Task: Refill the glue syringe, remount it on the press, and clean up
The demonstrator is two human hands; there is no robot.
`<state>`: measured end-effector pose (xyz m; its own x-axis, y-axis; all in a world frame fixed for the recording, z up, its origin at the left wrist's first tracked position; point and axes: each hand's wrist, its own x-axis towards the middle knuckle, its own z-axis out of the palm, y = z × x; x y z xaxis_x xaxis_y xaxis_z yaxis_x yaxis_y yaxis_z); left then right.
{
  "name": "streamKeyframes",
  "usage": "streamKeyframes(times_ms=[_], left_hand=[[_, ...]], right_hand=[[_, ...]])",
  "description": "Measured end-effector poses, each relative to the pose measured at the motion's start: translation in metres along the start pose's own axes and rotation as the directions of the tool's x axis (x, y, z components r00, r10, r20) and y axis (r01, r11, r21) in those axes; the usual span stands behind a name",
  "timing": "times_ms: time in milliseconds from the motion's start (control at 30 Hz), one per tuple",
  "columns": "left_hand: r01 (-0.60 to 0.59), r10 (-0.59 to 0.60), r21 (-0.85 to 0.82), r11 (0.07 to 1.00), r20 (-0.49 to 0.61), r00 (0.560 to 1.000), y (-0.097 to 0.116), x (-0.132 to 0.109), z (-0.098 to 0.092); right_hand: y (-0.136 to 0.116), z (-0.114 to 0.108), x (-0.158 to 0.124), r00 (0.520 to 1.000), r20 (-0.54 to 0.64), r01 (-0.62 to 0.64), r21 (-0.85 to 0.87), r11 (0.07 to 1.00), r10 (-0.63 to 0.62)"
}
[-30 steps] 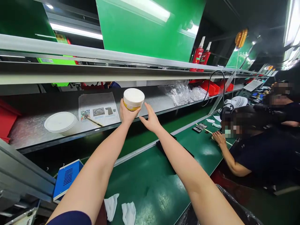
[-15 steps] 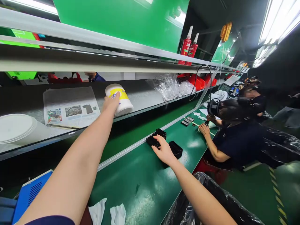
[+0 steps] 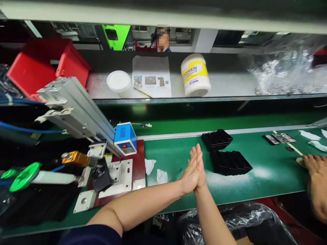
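My left hand [image 3: 189, 176] and my right hand [image 3: 201, 172] are pressed palm to palm above the green workbench [image 3: 176, 153]. Their fingers are stretched out straight, and I see nothing held between them, though the palms are hidden. Just right of them lie two groups of black box-shaped parts [image 3: 231, 163], the farther group [image 3: 217, 140] close to the bench's back rail. Two crumpled white tissues [image 3: 161, 177] lie to the left. On the shelf above, a white tub with a yellow label [image 3: 196, 75] stands near the front edge, with neither hand touching it.
At left stands a fixture with an aluminium column [image 3: 84, 105], a blue box [image 3: 125, 137] and a green-capped syringe [image 3: 56, 177]. The shelf holds a red bin [image 3: 51, 68], a white-lidded container [image 3: 119, 81], papers [image 3: 152, 68] and plastic bags [image 3: 278, 71]. A co-worker's hand [image 3: 316, 180] rests at right.
My left hand has let go of the white tub, which stays on the shelf, and has come down against my right hand. The view has swung left, bringing the fixture into sight.
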<state>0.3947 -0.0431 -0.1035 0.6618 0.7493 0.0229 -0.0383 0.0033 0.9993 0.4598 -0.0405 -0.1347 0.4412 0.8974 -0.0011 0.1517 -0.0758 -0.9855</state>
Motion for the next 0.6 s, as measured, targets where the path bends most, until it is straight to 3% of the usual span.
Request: streamKeyframes(times_ms=[67, 167, 267, 400, 500, 600], left_hand=[[0.016, -0.017, 0.016, 1.000, 0.007, 1.000, -0.009, -0.037, -0.025], [0.137, -0.148, 0.085, 0.987, 0.129, 0.981, -0.023, -0.093, -0.064], [0.277, -0.277, 0.025, 0.960, -0.024, 0.961, -0.038, -0.146, -0.099], [0.235, -0.249, -0.096, 0.967, -0.181, 0.951, -0.043, -0.205, -0.137], [0.246, -0.282, -0.158, 0.956, -0.278, 0.918, -0.043, -0.245, -0.157], [0.249, -0.305, -0.199, 0.948, -0.337, 0.891, -0.051, -0.283, -0.176]], right_hand=[[0.008, 0.017, 0.007, 0.990, 0.035, -0.142, 0.150, 0.978, 0.139], [0.016, 0.042, 0.023, 0.963, 0.009, -0.262, 0.246, 0.933, 0.268], [0.022, 0.070, 0.030, 0.963, 0.010, -0.263, 0.258, 0.930, 0.270], [0.039, 0.100, 0.010, 0.946, 0.086, -0.320, 0.371, 0.871, 0.311], [0.052, 0.099, -0.020, 0.913, 0.082, -0.391, 0.463, 0.796, 0.400], [0.063, 0.069, -0.054, 0.917, -0.017, -0.328, 0.540, 0.775, 0.400]])
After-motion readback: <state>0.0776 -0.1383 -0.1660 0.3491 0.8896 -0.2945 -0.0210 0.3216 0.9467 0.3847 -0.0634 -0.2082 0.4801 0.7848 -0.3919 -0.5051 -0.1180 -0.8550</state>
